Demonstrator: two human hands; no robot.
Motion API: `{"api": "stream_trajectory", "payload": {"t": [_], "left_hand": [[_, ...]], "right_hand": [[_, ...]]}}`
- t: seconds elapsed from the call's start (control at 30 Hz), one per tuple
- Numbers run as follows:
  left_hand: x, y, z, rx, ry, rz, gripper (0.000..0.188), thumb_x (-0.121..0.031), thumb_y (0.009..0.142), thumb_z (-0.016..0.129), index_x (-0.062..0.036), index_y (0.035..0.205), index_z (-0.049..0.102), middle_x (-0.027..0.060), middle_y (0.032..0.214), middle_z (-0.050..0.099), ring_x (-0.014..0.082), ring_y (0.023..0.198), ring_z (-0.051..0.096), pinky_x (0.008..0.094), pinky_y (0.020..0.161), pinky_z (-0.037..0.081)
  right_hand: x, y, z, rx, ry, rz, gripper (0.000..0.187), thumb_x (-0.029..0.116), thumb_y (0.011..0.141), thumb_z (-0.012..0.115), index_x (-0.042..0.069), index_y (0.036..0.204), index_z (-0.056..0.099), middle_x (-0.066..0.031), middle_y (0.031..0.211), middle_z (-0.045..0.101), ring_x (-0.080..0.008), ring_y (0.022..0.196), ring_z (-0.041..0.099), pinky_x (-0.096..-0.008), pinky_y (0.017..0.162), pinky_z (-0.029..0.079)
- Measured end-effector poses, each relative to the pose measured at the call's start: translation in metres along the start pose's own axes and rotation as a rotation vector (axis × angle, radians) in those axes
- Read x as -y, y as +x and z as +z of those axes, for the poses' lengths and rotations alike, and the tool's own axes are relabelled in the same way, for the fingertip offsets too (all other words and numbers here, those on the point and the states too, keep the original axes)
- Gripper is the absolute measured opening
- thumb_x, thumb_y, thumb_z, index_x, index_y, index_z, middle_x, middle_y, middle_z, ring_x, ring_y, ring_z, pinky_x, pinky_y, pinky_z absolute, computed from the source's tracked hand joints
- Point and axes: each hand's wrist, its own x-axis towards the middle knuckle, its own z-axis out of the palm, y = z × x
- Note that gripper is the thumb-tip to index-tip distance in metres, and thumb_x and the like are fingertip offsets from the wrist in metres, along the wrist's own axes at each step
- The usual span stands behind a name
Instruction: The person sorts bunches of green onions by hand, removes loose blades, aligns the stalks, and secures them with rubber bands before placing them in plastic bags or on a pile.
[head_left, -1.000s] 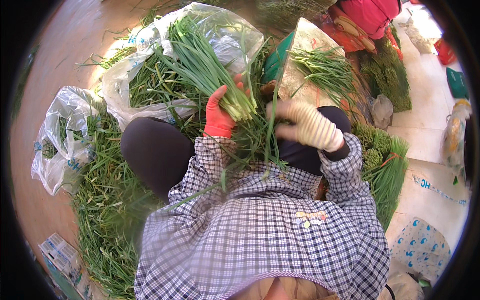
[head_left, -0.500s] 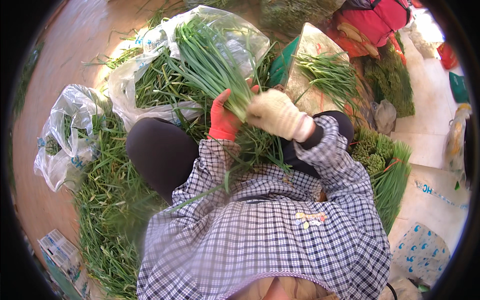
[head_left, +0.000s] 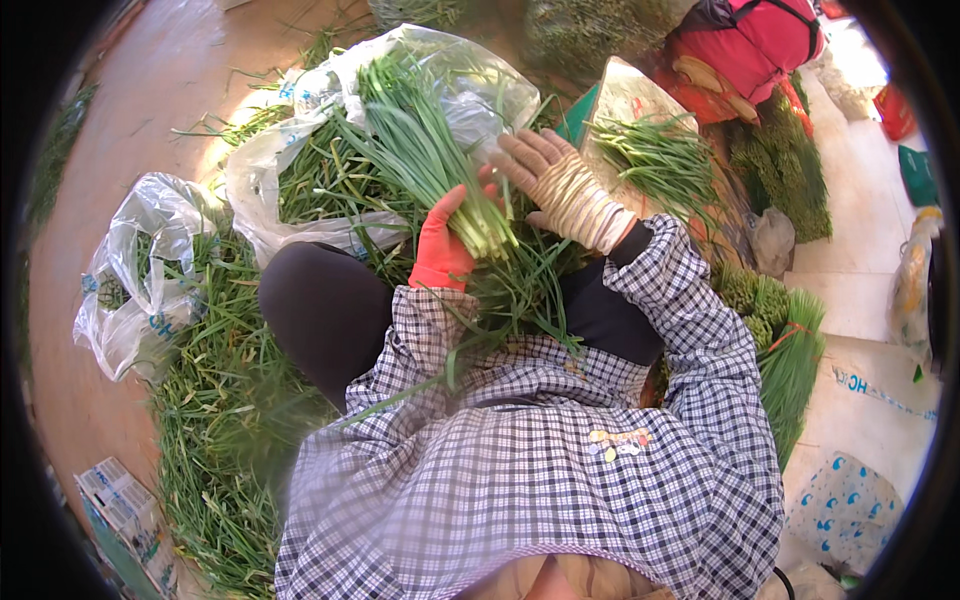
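A bunch of long green chives [head_left: 425, 140] rests in my left hand [head_left: 443, 245], which wears a red glove with the fingertips showing. The pale stem ends point down toward my lap, and the leaves fan away over an open clear plastic bag [head_left: 255, 185]. My right hand [head_left: 580, 195], in a cream knitted glove, is open just right of the bunch, its bare fingers stretched out and apart from the stems. Loose leaves [head_left: 520, 300] lie between my knees under the bunch. Right of that hand, a smaller pile of chives [head_left: 655, 160] sits on a pale board [head_left: 622, 85].
A large heap of loose greens [head_left: 220, 400] spreads along my left side, with another clear bag [head_left: 160, 215] on it. Tied bundles of chives [head_left: 795, 370] stand at my right. Farther right are a pink bag [head_left: 745, 45] and more stacked greens [head_left: 785, 170].
My right hand has come off the stem ends, opened and shifted slightly up and right. The bunch stays in my left hand, its stem ends now uncovered.
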Motion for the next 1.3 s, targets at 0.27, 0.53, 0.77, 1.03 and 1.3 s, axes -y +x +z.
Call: {"api": "stream_trajectory", "payload": {"t": [0.27,0.53,0.77,1.03,1.3], "left_hand": [[-0.039,-0.040,0.074,0.025,0.519,0.105,0.041,-0.005,0.080,0.066,-0.0008,0.119,0.055,0.0104,0.107,0.064,0.0223,0.086,0.065,0.0403,0.081,0.055],[-0.030,-0.073,0.106,0.266,0.972,-0.310,0.054,-0.018,0.070,0.066,-0.0003,0.119,0.052,0.0133,0.101,0.062,0.0231,0.078,0.063,0.0344,0.070,0.055],[-0.076,-0.064,0.114,0.350,0.850,0.155,0.092,-0.069,0.087,0.045,-0.0088,0.150,0.018,0.0229,0.147,0.033,0.0370,0.128,0.045,0.0459,0.098,0.047],[-0.029,-0.005,0.137,-0.065,0.454,0.781,0.051,-0.013,0.093,0.057,-0.0070,0.139,0.034,0.0122,0.124,0.054,0.0251,0.113,0.054,0.0414,0.099,0.044],[-0.084,0.011,0.048,-0.206,0.172,0.444,0.007,-0.006,0.086,0.064,-0.0005,0.090,0.061,0.0084,0.090,0.064,0.0225,0.083,0.064,0.0488,0.091,0.051]], "right_hand": [[-0.005,0.018,-0.052,-0.472,0.116,0.055,0.078,0.010,0.066,0.069,0.013,0.139,0.041,-0.0101,0.141,0.043,-0.0308,0.131,0.039,-0.0488,0.108,0.032],[0.038,0.045,-0.092,-0.362,-0.164,-0.562,0.049,0.016,0.080,0.059,0.021,0.128,0.052,-0.0079,0.129,0.055,-0.0211,0.125,0.050,-0.0484,0.115,0.027],[-0.004,0.049,-0.120,-0.013,0.172,0.440,0.045,0.019,0.079,0.067,0.005,0.119,0.055,-0.0111,0.109,0.066,-0.0245,0.103,0.062,-0.0431,0.090,0.050],[0.031,0.079,-0.108,0.211,0.510,0.175,0.064,0.035,0.073,0.070,-0.001,0.123,0.052,-0.0211,0.095,0.067,-0.0323,0.088,0.067,-0.0381,0.082,0.052],[-0.009,0.010,-0.072,-0.060,0.898,0.327,0.061,0.024,0.084,0.071,0.006,0.137,0.046,-0.0147,0.127,0.058,-0.0262,0.112,0.059,-0.0332,0.098,0.047]]}}
